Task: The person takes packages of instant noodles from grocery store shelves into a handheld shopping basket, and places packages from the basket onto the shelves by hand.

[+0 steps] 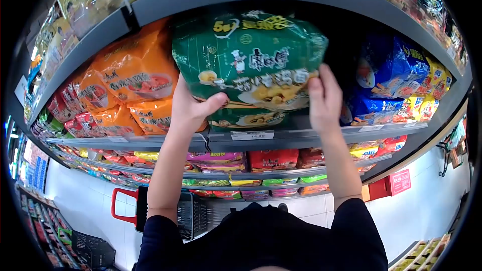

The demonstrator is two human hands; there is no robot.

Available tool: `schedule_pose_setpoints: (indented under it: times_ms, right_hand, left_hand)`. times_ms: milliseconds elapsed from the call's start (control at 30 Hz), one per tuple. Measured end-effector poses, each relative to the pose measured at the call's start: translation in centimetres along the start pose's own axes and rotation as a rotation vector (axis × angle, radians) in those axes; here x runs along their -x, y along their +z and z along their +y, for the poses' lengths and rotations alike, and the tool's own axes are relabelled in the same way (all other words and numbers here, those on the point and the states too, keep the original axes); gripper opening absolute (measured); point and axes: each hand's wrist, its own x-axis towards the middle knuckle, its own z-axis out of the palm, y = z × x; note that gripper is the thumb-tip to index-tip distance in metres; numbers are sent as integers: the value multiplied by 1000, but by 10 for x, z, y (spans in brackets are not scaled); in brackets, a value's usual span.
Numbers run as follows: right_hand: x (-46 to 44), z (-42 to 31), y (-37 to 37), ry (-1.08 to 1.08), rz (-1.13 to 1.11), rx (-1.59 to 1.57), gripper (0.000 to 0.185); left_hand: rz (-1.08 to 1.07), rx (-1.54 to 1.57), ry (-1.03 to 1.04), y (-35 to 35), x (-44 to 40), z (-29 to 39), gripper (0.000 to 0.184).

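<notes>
Both my hands grip a large green multipack of instant noodles (261,45) at the shelf opening. My left hand (193,108) holds its lower left side, thumb across the front. On the right edge, my right hand (325,98) clasps it with the thumb in front; the other fingers are partly hidden behind. Directly below lies another green noodle pack (251,119), mostly covered by the held one. Orange noodle packs (133,78) are stacked to the left, and blue noodle packs (386,70) to the right past a dark gap.
A price label (252,135) sits on the shelf edge (301,140). Lower shelves carry colourful packs (273,159). A dark shopping basket with a red handle (123,206) stands on the floor at my left. Red boxes (391,184) are at the lower right.
</notes>
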Motion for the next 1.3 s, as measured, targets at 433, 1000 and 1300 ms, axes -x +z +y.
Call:
schedule_pose_setpoints:
  times_ms: [433,1000,1300]
  right_hand:
    - [-16,35,17,-30,-107,-34,50]
    - [-5,32,17,30,-403,252,78]
    - [-22,37,23,48,-362,384,83]
  left_hand:
    - [398,-379,328,32,-20,-19,75]
    - [596,-699,422,54,-12,-39,61]
    - [559,-1048,339,65,5,-42,57]
